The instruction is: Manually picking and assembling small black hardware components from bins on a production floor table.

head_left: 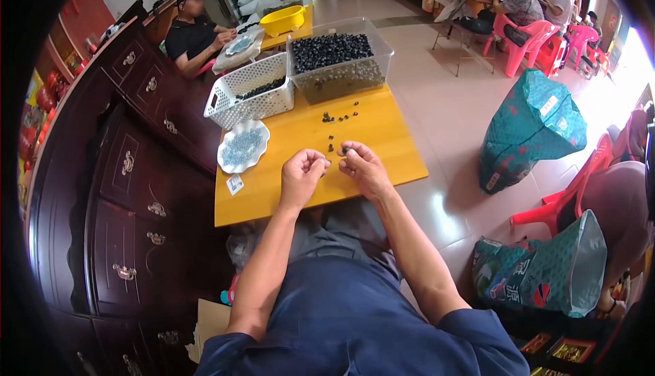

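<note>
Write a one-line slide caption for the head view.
Both hands, left and right, pinch small dark parts over a yellow table near a white basket and clear bin.

The worktop (382, 137) is smooth yellow board with a soft sheen, and on it stand a clear glossy plastic bin (379, 59) of small dark matt beads (332, 50) and a white perforated plastic basket (252, 106), beside a scalloped white plate (225, 161) that looks glazed and shiny. To the left, the dark wooden cabinet (136, 192) is polished to a gloss and carries bright metal drawer handles (127, 163), while the pale floor tiles (443, 110) are smooth and reflective. The trousers (355, 308) are matt blue cloth, the sacks (532, 127) on the right look like crinkled woven plastic, and the pink chairs (529, 41) are glossy moulded plastic.
</note>
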Available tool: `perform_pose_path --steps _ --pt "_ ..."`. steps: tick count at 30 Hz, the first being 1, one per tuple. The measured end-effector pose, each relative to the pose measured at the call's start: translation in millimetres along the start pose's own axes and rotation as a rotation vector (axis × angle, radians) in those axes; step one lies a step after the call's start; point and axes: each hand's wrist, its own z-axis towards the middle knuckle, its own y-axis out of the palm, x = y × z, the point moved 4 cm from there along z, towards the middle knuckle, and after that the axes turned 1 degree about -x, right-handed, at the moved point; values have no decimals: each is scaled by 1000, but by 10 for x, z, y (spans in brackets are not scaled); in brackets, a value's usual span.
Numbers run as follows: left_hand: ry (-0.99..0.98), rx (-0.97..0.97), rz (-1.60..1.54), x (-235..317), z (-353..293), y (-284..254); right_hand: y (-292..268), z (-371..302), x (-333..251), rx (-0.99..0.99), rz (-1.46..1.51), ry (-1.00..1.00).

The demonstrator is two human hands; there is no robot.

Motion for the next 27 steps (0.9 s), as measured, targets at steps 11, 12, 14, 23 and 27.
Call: perform_pose_path --steps 11,12,14,23,27 --pt "260 94 133 393 -334 -172 261 -294 319 -265 152 190" --pt "266 72 127 397 -335 -155 301 -318 312 -273 143 171" --pt "263 48 122 383 -376 -148 373 -363 313 -277 140 158" --pt "295 39 98 406 -474 -147 445 -385 348 -390 285 229" --pt "344 15 164 433 -491 -139 466 -372 398 -397 317 230"
